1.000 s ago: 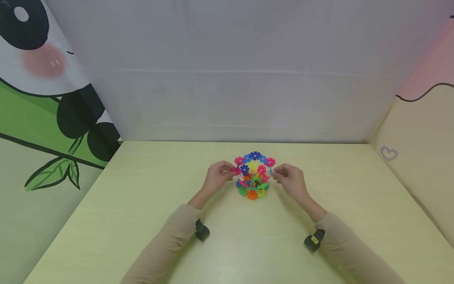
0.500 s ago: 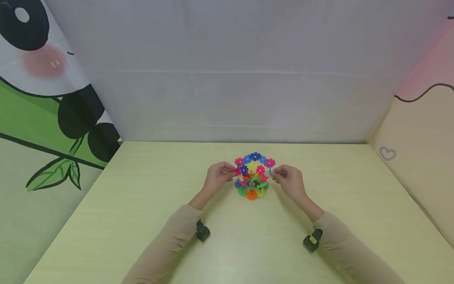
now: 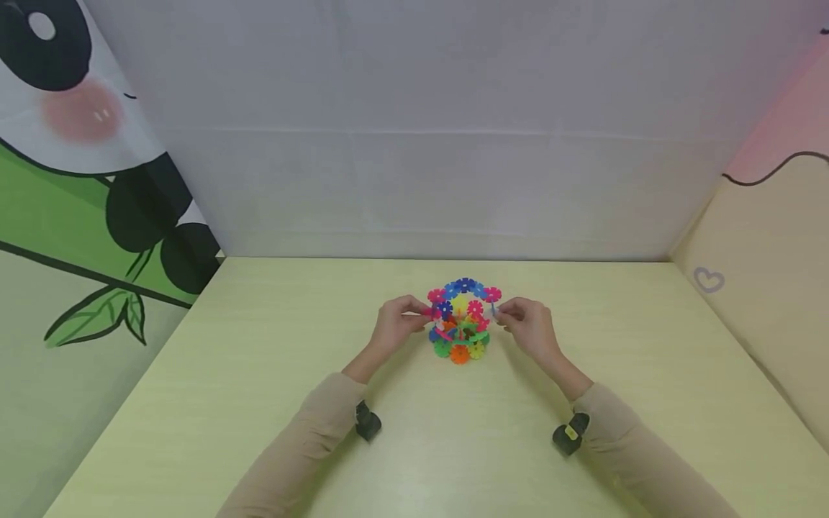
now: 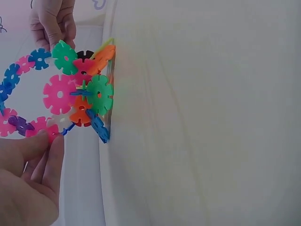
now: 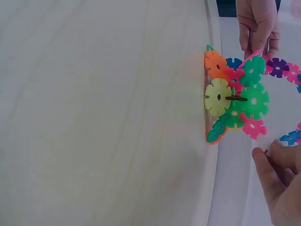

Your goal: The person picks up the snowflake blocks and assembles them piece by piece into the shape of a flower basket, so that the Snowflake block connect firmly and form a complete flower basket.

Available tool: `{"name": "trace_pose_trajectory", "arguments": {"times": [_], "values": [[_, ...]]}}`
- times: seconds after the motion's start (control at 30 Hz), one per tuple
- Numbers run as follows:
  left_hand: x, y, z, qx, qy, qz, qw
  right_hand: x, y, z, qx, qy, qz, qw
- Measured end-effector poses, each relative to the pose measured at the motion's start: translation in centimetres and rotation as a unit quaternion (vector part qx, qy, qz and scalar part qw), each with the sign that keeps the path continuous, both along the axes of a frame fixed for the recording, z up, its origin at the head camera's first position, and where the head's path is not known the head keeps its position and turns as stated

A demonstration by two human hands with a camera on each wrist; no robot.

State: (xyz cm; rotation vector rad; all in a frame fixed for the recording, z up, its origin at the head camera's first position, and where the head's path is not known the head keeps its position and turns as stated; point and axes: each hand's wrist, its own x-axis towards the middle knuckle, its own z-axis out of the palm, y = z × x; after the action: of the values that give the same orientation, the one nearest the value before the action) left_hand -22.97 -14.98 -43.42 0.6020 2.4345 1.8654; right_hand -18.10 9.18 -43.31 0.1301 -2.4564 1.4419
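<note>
A build of interlocking plastic snowflake discs [image 3: 460,355] stands on the table, with a ring of blue and pink discs like a basket handle above a many-coloured base. At its left side, my left hand [image 3: 395,320] pinches a pink disc [image 4: 43,128] between thumb and fingers. My right hand [image 3: 531,327] pinches a whitish, see-through disc [image 5: 267,144] at the right side, beneath the blue discs [image 5: 291,137] of the ring. In the right wrist view, green discs [image 5: 254,100] and a yellow disc [image 5: 217,97] form the base. The fingertips partly hide both pinched discs.
The pale wood-grain table [image 3: 466,446] spreads around the build, with a grey-white wall [image 3: 447,194] behind it. Printed panels flank the table: a cartoon panel [image 3: 84,237] at left and a cream and pink one [image 3: 771,273] at right.
Hardly anything differs. The build and my right hand have shifted very slightly left, while both hands keep their pinch.
</note>
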Motion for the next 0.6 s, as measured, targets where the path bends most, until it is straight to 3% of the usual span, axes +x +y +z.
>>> {"name": "trace_pose_trajectory", "arguments": {"times": [0.33,0.6], "values": [[-0.4,0.3,0.0,0.000,-0.019,0.013,0.9997,-0.5,-0.1,-0.3,0.009,0.001,0.005,0.9999],[-0.9,0.6,0.1,-0.020,-0.001,0.013,0.9997,-1.5,0.8,0.1,0.004,-0.001,0.024,0.9997]]}}
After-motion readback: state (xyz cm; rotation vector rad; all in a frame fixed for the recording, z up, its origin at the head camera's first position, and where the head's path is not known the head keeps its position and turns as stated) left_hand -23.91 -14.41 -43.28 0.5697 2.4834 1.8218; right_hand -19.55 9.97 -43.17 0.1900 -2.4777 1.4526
